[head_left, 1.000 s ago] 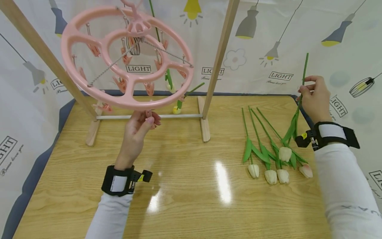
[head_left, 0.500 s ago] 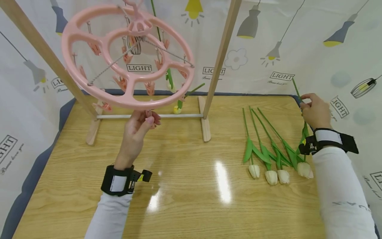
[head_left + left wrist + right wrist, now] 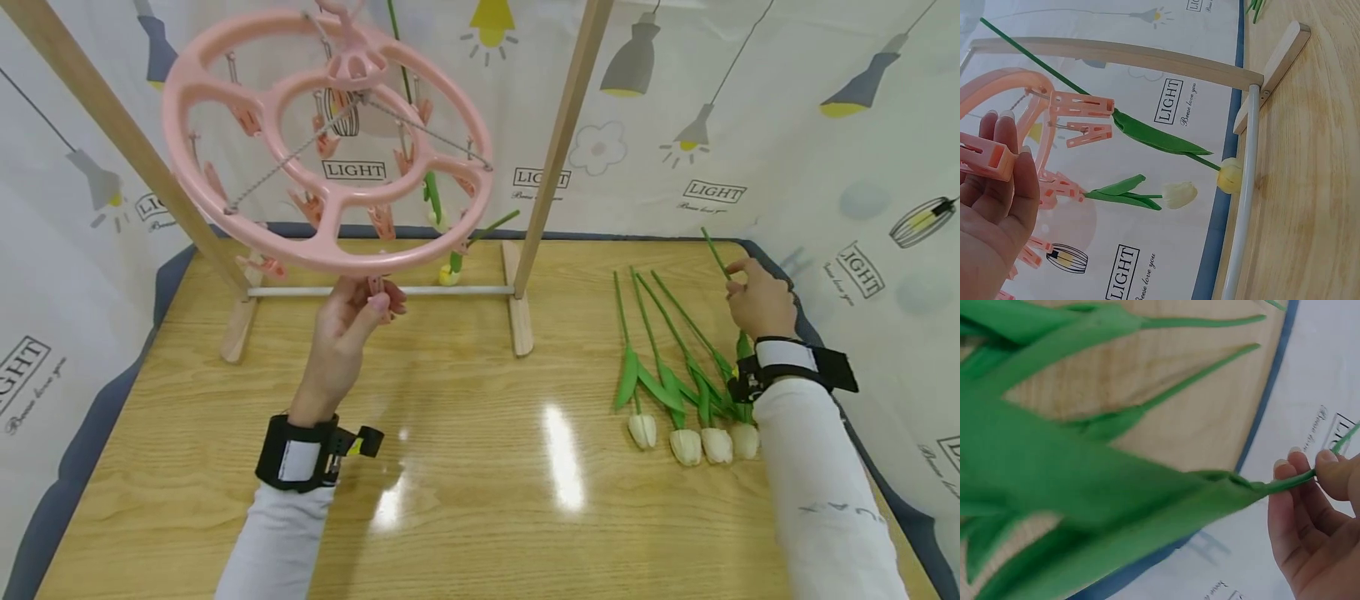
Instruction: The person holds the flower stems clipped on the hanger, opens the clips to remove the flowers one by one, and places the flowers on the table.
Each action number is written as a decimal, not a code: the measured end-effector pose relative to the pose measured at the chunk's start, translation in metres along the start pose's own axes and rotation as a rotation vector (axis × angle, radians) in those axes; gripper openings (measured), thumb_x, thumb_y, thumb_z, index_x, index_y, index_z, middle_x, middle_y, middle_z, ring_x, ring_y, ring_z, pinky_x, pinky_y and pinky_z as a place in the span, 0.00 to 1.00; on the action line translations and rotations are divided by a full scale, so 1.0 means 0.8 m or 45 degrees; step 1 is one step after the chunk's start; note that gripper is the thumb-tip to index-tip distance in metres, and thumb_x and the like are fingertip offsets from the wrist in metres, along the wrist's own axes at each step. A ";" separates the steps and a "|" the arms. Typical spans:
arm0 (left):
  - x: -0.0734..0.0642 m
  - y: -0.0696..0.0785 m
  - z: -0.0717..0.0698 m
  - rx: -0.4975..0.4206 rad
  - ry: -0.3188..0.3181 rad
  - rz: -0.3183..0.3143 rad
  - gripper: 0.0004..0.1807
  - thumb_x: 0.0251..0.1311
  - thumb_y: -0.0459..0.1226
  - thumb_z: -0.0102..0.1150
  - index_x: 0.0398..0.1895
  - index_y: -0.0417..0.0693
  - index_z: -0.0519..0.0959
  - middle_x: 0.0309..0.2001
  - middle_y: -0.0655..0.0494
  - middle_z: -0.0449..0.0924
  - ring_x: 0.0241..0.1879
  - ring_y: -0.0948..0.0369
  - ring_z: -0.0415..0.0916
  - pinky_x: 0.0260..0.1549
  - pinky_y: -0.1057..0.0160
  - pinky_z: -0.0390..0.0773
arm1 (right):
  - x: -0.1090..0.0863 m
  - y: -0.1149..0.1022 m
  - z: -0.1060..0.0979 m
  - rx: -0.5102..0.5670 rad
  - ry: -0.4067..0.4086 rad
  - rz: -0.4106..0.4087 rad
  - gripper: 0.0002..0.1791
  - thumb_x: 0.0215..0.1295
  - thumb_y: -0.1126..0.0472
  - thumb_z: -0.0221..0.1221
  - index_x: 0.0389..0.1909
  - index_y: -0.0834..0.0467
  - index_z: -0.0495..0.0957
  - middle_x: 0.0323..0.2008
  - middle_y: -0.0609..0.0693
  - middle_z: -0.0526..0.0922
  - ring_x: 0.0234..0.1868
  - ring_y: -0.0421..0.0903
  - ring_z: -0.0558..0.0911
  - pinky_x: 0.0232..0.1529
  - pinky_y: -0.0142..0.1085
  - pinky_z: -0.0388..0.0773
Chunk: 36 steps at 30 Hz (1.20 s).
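Below the front rim of a round pink clip hanger (image 3: 360, 263), my left hand (image 3: 339, 325) pinches one of its pink clothespins (image 3: 988, 156) between thumb and fingers. At the right, my right hand (image 3: 763, 302) pinches the green stem of an artificial tulip (image 3: 1291, 482), whose stem end points up and away. Its leaves hang down beside other white tulips (image 3: 686, 447) that lie side by side on the table. A yellow tulip (image 3: 1230, 176) and a white tulip (image 3: 1180, 195) hang head down from other clothespins at the far side of the hanger.
A wooden stand (image 3: 558, 150) with a white lower bar (image 3: 465, 291) holds up the hanger. Several more pink clothespins (image 3: 381, 221) dangle around it. Behind the wooden table (image 3: 480, 500) is a cloth printed with lamps (image 3: 628, 62).
My right hand has moved down and then left with the tulip, bringing its head toward the lying tulips. My left hand keeps its pinch on the clothespin and stays put.
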<state>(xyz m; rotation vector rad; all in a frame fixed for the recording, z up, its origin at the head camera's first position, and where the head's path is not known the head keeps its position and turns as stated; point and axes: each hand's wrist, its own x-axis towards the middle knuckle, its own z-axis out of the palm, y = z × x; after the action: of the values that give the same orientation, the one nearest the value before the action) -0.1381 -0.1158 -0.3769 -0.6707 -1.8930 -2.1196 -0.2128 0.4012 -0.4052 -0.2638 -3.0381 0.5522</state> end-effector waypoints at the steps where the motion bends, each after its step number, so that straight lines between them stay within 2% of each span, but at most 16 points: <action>1: 0.000 0.000 0.000 -0.002 0.002 0.000 0.06 0.69 0.26 0.43 0.43 0.43 0.68 0.39 0.57 0.76 0.39 0.61 0.76 0.39 0.73 0.77 | 0.000 0.001 0.004 0.009 -0.021 0.030 0.21 0.76 0.61 0.43 0.65 0.65 0.63 0.47 0.80 0.77 0.33 0.74 0.76 0.25 0.59 0.70; 3: 0.000 -0.001 0.000 -0.002 0.003 0.000 0.07 0.69 0.26 0.43 0.43 0.43 0.68 0.39 0.57 0.77 0.39 0.61 0.76 0.39 0.73 0.77 | -0.001 0.001 0.011 -0.001 -0.029 0.051 0.21 0.76 0.60 0.42 0.65 0.64 0.62 0.47 0.81 0.76 0.35 0.77 0.75 0.30 0.65 0.70; 5: 0.000 -0.001 0.000 -0.001 0.002 0.005 0.07 0.68 0.26 0.43 0.43 0.43 0.68 0.39 0.56 0.76 0.39 0.61 0.76 0.39 0.73 0.77 | -0.002 0.001 0.019 -0.021 -0.013 0.046 0.20 0.76 0.61 0.42 0.64 0.64 0.61 0.44 0.80 0.76 0.34 0.76 0.75 0.29 0.65 0.71; 8: -0.001 -0.001 0.000 0.002 -0.001 0.006 0.07 0.68 0.25 0.42 0.43 0.42 0.68 0.39 0.56 0.76 0.39 0.61 0.76 0.39 0.72 0.77 | -0.001 0.003 0.028 -0.071 0.044 0.019 0.19 0.75 0.63 0.43 0.61 0.66 0.63 0.31 0.76 0.78 0.25 0.69 0.76 0.20 0.56 0.70; 10: -0.001 -0.001 0.000 0.004 -0.003 0.009 0.07 0.68 0.25 0.42 0.44 0.42 0.68 0.39 0.56 0.76 0.39 0.61 0.76 0.38 0.73 0.77 | 0.001 0.005 0.031 -0.104 0.043 0.016 0.19 0.75 0.63 0.42 0.61 0.68 0.62 0.22 0.71 0.76 0.19 0.62 0.74 0.15 0.50 0.67; 13: -0.001 -0.001 0.000 0.005 -0.002 0.007 0.08 0.68 0.25 0.42 0.46 0.42 0.69 0.39 0.56 0.76 0.39 0.61 0.76 0.38 0.73 0.77 | 0.002 0.006 0.032 -0.078 -0.012 0.043 0.22 0.73 0.65 0.40 0.64 0.72 0.59 0.13 0.61 0.70 0.12 0.54 0.68 0.12 0.43 0.62; 15: -0.002 -0.001 0.000 0.003 -0.002 0.004 0.09 0.68 0.25 0.42 0.46 0.42 0.69 0.39 0.56 0.76 0.39 0.61 0.76 0.39 0.73 0.77 | 0.002 0.006 0.031 -0.033 -0.062 0.048 0.26 0.69 0.68 0.39 0.66 0.74 0.55 0.11 0.56 0.66 0.10 0.50 0.64 0.11 0.40 0.59; 19: -0.002 -0.001 -0.001 -0.001 0.003 -0.001 0.09 0.68 0.26 0.42 0.46 0.42 0.69 0.39 0.56 0.76 0.39 0.61 0.76 0.38 0.73 0.77 | 0.003 0.010 0.035 0.024 -0.139 0.020 0.33 0.60 0.73 0.40 0.69 0.73 0.51 0.14 0.54 0.66 0.11 0.47 0.61 0.12 0.38 0.56; 23: -0.002 -0.002 -0.001 -0.004 0.004 0.000 0.09 0.68 0.25 0.42 0.46 0.42 0.69 0.39 0.56 0.76 0.39 0.61 0.76 0.38 0.73 0.77 | 0.002 0.015 0.042 -0.045 -0.167 -0.064 0.32 0.61 0.75 0.42 0.69 0.71 0.54 0.21 0.66 0.75 0.14 0.53 0.68 0.13 0.41 0.61; 26: -0.002 -0.002 -0.001 -0.007 0.004 -0.002 0.09 0.68 0.26 0.42 0.46 0.42 0.69 0.39 0.56 0.76 0.39 0.61 0.76 0.38 0.72 0.77 | -0.002 0.014 0.045 -0.114 -0.198 -0.106 0.30 0.63 0.75 0.43 0.68 0.70 0.56 0.35 0.76 0.78 0.27 0.65 0.76 0.20 0.51 0.71; 28: -0.002 -0.002 -0.001 -0.005 0.005 -0.002 0.09 0.68 0.26 0.43 0.46 0.42 0.69 0.39 0.56 0.76 0.39 0.61 0.76 0.38 0.72 0.77 | -0.005 0.012 0.047 -0.146 -0.222 -0.115 0.29 0.64 0.74 0.45 0.68 0.70 0.57 0.44 0.79 0.75 0.38 0.72 0.76 0.30 0.61 0.75; 30: -0.003 -0.002 -0.001 -0.004 0.005 -0.004 0.08 0.68 0.26 0.43 0.46 0.42 0.69 0.39 0.56 0.76 0.39 0.61 0.76 0.38 0.72 0.77 | -0.007 0.011 0.050 -0.166 -0.234 -0.121 0.28 0.65 0.74 0.45 0.68 0.69 0.58 0.49 0.81 0.73 0.46 0.75 0.74 0.38 0.66 0.74; 36: -0.002 0.000 -0.001 0.005 0.003 -0.013 0.08 0.68 0.26 0.42 0.45 0.42 0.69 0.39 0.56 0.76 0.40 0.61 0.76 0.39 0.71 0.77 | -0.011 0.012 0.064 -0.153 -0.289 -0.093 0.30 0.63 0.75 0.46 0.68 0.69 0.59 0.52 0.82 0.70 0.49 0.76 0.72 0.40 0.67 0.74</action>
<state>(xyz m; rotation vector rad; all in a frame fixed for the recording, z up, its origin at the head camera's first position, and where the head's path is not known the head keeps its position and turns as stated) -0.1367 -0.1170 -0.3781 -0.6584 -1.9029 -2.1218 -0.2066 0.3908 -0.4569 -0.0989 -3.2902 0.4223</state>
